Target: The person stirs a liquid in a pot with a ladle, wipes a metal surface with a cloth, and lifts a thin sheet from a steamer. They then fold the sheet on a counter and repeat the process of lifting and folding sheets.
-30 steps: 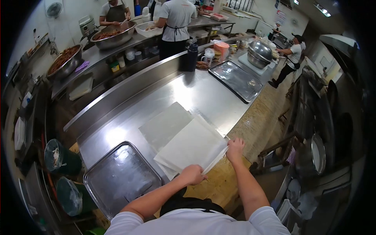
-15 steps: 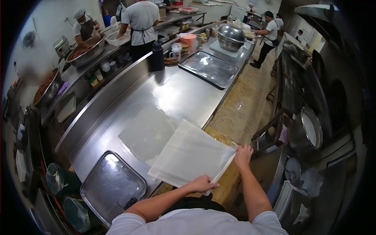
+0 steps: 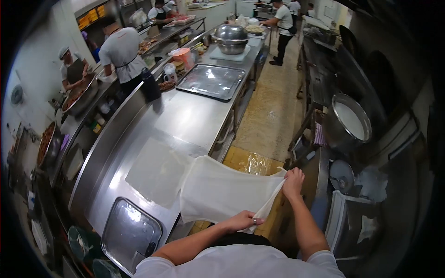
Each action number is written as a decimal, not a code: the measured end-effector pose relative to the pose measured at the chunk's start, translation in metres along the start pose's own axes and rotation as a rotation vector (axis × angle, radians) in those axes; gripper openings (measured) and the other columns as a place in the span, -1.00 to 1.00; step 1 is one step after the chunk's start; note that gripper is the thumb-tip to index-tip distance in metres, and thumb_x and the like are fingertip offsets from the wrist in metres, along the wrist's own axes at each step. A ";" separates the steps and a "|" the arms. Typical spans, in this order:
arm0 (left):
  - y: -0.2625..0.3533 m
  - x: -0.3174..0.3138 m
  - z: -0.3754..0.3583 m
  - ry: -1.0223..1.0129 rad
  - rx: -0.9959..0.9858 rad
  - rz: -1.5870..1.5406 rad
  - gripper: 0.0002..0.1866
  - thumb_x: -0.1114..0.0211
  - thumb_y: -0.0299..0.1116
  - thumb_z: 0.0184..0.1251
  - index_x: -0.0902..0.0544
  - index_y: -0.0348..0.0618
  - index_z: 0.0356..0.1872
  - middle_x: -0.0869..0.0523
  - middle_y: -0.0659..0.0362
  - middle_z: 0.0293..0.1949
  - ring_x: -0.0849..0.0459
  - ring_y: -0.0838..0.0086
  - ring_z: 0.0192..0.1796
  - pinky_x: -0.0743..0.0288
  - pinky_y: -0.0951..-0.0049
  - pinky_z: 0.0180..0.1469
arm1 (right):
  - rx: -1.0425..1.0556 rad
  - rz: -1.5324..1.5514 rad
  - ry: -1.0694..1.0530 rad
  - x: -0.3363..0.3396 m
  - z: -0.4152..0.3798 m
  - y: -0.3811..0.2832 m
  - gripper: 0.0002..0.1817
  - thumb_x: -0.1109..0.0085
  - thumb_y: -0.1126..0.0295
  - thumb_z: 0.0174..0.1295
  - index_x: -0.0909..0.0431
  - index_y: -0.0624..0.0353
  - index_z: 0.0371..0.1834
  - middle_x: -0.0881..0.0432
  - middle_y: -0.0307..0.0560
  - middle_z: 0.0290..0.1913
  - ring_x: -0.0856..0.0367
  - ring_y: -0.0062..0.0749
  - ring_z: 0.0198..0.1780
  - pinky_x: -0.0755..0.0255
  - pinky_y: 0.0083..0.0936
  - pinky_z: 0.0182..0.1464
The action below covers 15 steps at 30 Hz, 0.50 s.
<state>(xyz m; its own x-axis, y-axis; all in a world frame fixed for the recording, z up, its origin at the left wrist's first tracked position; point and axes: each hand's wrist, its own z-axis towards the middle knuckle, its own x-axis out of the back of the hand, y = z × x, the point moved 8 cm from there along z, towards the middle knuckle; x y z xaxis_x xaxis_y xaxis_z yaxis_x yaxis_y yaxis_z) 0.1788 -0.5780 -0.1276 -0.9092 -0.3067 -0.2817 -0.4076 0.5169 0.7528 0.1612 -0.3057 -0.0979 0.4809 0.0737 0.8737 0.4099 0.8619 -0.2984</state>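
A thin white cloth (image 3: 225, 190) stretches from the steel table's edge toward me, its far side resting by the tabletop and the rest hanging over the floor. My left hand (image 3: 242, 221) pinches its near corner. Closed on the opposite corner is my right hand (image 3: 294, 182), farther out to the right. Between them the cloth's edge is drawn into a fold. A pale, translucent square sheet (image 3: 157, 172) lies flat on the steel table (image 3: 178, 113), just left of the cloth and bordering it.
An oiled metal tray (image 3: 132, 231) sits at the table's near left, another tray (image 3: 211, 81) farther back. Beyond it stands a covered steel bowl (image 3: 232, 39). To my right is a big pot (image 3: 350, 118) with white liquid. Co-workers stand at the left counter and down the aisle.
The cloth has shifted right, off more of the table, and now sags instead of lying taut. Both hands keep hold of its corners. My view has turned right.
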 end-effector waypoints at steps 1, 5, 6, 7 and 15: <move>0.004 -0.001 0.002 -0.025 -0.019 -0.023 -0.51 -0.47 0.08 0.49 -0.82 -0.25 -0.05 -0.73 0.32 -0.31 -0.61 0.61 -0.26 -0.50 0.50 -0.14 | -0.011 0.007 0.012 0.009 0.000 0.004 -0.91 -0.16 0.50 0.16 -0.65 0.12 -0.44 -0.55 0.04 -0.14 -0.50 0.04 0.07 -0.31 -0.05 0.22; 0.020 0.010 -0.020 -0.101 -0.057 0.091 -0.55 -0.39 0.02 0.56 -0.80 -0.23 0.05 -0.76 0.27 -0.27 -0.66 0.58 -0.21 -0.54 0.48 -0.10 | -0.158 0.052 0.089 0.056 -0.020 0.010 -0.94 -0.17 0.56 0.12 -0.60 0.16 -0.47 -0.57 0.05 -0.11 -0.50 0.07 0.09 -0.36 -0.07 0.18; 0.022 0.021 -0.023 -0.132 -0.073 0.277 -0.55 -0.35 0.01 0.58 -0.79 -0.22 0.07 -0.79 0.22 -0.26 -0.70 0.57 -0.18 -0.56 0.46 -0.09 | -0.207 0.056 0.103 0.074 -0.028 0.008 -0.95 -0.18 0.57 0.10 -0.59 0.18 -0.47 -0.58 0.06 -0.09 -0.50 0.08 0.09 -0.37 -0.06 0.17; 0.024 0.032 -0.025 -0.165 -0.096 0.461 -0.56 -0.32 0.01 0.60 -0.79 -0.22 0.08 -0.82 0.17 -0.24 -0.74 0.55 -0.14 -0.59 0.44 -0.08 | -0.255 0.057 0.116 0.088 -0.037 0.006 -0.95 -0.19 0.58 0.09 -0.58 0.20 -0.47 -0.59 0.06 -0.07 -0.50 0.09 0.10 -0.38 -0.06 0.16; 0.039 0.151 -0.012 0.058 -0.076 0.548 -0.63 -0.04 -0.38 0.71 -0.66 -0.27 0.32 -0.88 -0.03 -0.01 -0.89 0.34 -0.03 -0.73 0.26 0.11 | -0.431 0.156 0.079 0.089 -0.201 -0.070 -0.91 -0.20 0.59 0.11 -0.66 0.29 -0.33 -0.67 0.22 -0.17 -0.63 0.27 -0.06 -0.54 0.01 0.03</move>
<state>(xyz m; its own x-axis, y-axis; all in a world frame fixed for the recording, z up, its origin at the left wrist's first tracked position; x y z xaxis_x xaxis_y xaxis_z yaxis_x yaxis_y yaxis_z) 0.0263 -0.6142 -0.1335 -0.9794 -0.0537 0.1947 0.1329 0.5548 0.8213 0.3311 -0.4602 -0.0761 0.6132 0.1328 0.7787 0.6047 0.5553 -0.5709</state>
